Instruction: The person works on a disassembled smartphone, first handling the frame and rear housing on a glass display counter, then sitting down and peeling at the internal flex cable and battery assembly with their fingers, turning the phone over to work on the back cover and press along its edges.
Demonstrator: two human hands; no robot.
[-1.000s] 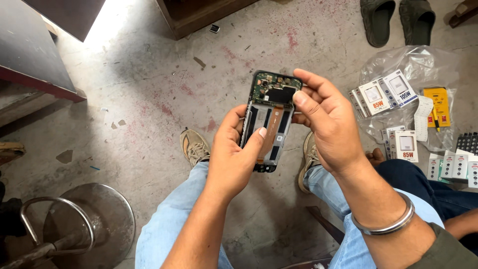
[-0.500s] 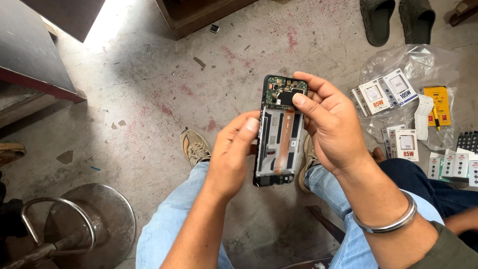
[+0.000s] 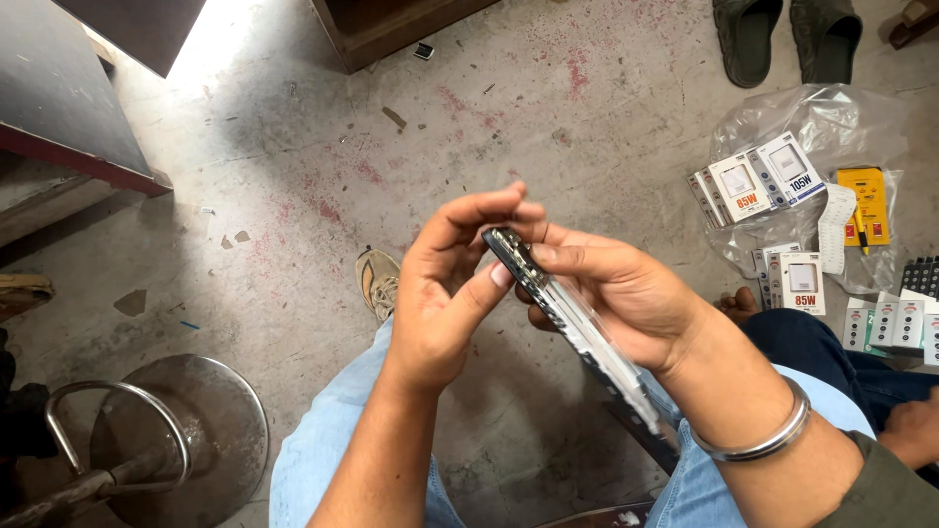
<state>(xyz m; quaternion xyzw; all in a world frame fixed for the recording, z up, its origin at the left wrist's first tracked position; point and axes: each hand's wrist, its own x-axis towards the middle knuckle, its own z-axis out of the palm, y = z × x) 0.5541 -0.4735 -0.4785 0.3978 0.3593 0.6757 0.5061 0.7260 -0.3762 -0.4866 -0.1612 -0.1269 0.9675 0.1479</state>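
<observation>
An opened phone body (image 3: 577, 328) with its back cover off is held edge-on to me, slanting from upper left to lower right above my lap. My left hand (image 3: 445, 293) pinches its top end, thumb against the near side and fingers over the far corner. My right hand (image 3: 626, 293) cradles the phone from behind, with the fingers wrapped along its length. A steel bangle (image 3: 753, 440) circles my right wrist.
Small white boxes (image 3: 758, 181) and a yellow pack (image 3: 866, 205) lie on a clear plastic bag (image 3: 822, 117) on the concrete floor at right. Dark sandals (image 3: 782, 34) sit top right. A metal stool base (image 3: 171, 440) stands lower left. Another person's knee and hand (image 3: 910, 430) are at far right.
The phone has turned from facing me with its insides showing to nearly edge-on. My left hand moved up from the phone's middle to its top end. My right hand shifted underneath.
</observation>
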